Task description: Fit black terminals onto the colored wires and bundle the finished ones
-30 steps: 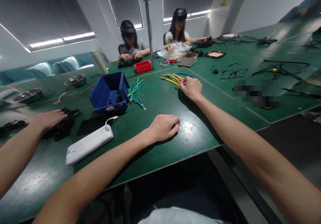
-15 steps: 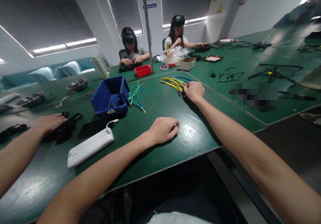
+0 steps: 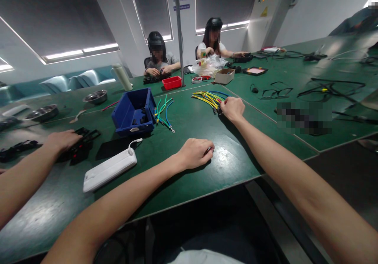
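My left hand (image 3: 195, 153) rests on the green table near its front edge, fingers curled in. A small dark bit shows at its fingertips, too small to name. Further out, my right hand (image 3: 234, 107) has its fingers closed at the near end of a bundle of wires (image 3: 206, 99), yellow, blue and some red and green, with black ends. Its fingertips are partly hidden by the hand itself. Left of the bundle lies a smaller group of green and blue wires (image 3: 165, 112) with metal ring ends, beside a blue bin (image 3: 124, 118) holding black parts.
At left, another person's hand (image 3: 63, 140) lies on a black device. A white power bank (image 3: 110, 170) and a dark phone (image 3: 110, 149) sit near my left forearm. Further back stand a red tray (image 3: 171, 83) and a small box (image 3: 224, 77). Eyeglasses (image 3: 276, 93) lie at right. Two people sit opposite.
The whole view has shifted slightly, so things appear a little further right. Both my hands keep about the same places relative to the table and wires.
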The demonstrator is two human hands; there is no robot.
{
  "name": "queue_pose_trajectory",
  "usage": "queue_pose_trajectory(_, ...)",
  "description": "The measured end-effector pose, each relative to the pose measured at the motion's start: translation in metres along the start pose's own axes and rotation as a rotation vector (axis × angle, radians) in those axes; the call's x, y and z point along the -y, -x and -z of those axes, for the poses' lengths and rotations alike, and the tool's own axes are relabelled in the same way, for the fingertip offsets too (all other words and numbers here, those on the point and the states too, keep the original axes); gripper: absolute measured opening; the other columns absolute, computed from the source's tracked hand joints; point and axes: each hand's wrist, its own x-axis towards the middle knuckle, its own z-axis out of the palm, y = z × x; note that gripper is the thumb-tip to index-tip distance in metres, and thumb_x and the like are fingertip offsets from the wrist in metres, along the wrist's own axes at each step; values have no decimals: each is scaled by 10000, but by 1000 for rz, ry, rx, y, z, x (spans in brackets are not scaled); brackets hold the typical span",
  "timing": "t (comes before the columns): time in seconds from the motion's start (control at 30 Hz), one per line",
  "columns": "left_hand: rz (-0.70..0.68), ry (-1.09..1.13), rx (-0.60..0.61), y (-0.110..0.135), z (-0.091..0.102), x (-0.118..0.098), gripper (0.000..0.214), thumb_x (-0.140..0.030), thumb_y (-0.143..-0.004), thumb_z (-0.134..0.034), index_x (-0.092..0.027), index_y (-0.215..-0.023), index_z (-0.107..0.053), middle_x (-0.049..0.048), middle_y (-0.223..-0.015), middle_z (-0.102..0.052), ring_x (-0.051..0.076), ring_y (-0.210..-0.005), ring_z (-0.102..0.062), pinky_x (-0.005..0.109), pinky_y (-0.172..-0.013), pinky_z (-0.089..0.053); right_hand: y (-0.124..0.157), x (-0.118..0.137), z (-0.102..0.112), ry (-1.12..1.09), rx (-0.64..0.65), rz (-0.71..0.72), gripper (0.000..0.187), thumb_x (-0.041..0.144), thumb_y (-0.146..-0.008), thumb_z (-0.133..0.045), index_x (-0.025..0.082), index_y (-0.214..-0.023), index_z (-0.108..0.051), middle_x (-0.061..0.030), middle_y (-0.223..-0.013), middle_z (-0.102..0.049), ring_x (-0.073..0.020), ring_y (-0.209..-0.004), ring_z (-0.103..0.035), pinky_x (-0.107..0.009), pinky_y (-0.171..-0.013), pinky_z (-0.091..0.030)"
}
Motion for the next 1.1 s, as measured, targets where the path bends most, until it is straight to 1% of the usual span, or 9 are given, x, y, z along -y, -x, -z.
queue_pose_trajectory(0.1, -2, 0, 4, 0, 1, 0, 173, -256, -901, -442, -192, -921, -602, 6, -852, -676, 146, -752, -612, 251, -676, -414, 1, 0, 1, -3, -4, 0, 398, 370, -892, -425, 121, -1007, -715, -193, -988, -684, -332, -967, -593, -415, -789, -468)
queue_pose_trajectory(0.23, 9, -9, 13, -1, 3, -2, 307, -317, -966, -337, -188, -900, -607, 20, -842, -677, 150, -767, -620, 256, -694, -418, 1, 0, 3, -16, -17, 13, 393, 383, -887, -428, 133, -989, -714, -182, -985, -685, -327, -951, -601, -410, -775, -476)
queue_pose_trajectory(0.3, 13, -21, 22, -1, 4, -3, 334, -331, -974, -320, -186, -892, -609, 27, -836, -675, 154, -768, -621, 258, -691, -418, 1, 0, 4, -29, -18, 11, 395, 384, -890, -421, 134, -996, -707, -181, -990, -683, -323, -954, -601, -408, -779, -475)
queue_pose_trajectory(0.63, 13, -18, 38, -2, 2, -2, 273, -305, -955, -362, -189, -917, -606, 25, -835, -672, 155, -760, -616, 260, -690, -419, 1, 1, 4, -75, 2, -37, 367, 388, -901, -427, 137, -1089, -618, -172, -1040, -649, -308, -966, -589, -407, -807, -456)
queue_pose_trajectory(0.7, 9, -17, 31, -3, 1, -2, 266, -301, -954, -365, -188, -923, -605, 23, -841, -673, 155, -764, -616, 260, -691, -419, 1, 1, 4, -88, -7, -22, 364, 374, -907, -420, 133, -1114, -597, -178, -1077, -628, -307, -1002, -564, -406, -826, -444)
queue_pose_trajectory(0.87, 17, -19, 34, -3, 2, -3, 263, -302, -953, -370, -190, -931, -607, 21, -845, -674, 158, -775, -621, 260, -698, -425, 3, 2, 4, -98, -60, 86, 348, 321, -900, -418, 129, -1142, -578, -179, -1146, -584, -303, -1095, -488, -399, -896, -401)
queue_pose_trajectory(0.97, 24, -21, 39, -3, 2, -4, 270, -303, -955, -365, -190, -931, -610, 24, -849, -676, 158, -780, -623, 260, -706, -429, 5, 2, 2, -67, -4, 114, 445, 448, -877, -464, 145, -1188, -565, -180, -1221, -542, -329, -1143, -450, -443, -936, -374)
queue_pose_trajectory(1.03, 23, -25, 35, -3, 3, -4, 272, -299, -955, -363, -189, -928, -610, 25, -852, -677, 156, -775, -621, 262, -707, -429, 6, 0, -1, -52, 80, 123, 587, 576, -828, -500, 155, -1235, -541, -188, -1274, -510, -349, -1172, -430, -479, -952, -364)
queue_pose_trajectory(1.1, 23, -29, 32, -3, 3, -4, 274, -297, -955, -361, -188, -925, -610, 27, -854, -678, 155, -770, -619, 262, -707, -430, 6, -2, -3, -48, 163, 136, 692, 642, -789, -518, 159, -1284, -506, -194, -1295, -498, -356, -1198, -415, -492, -960, -364)
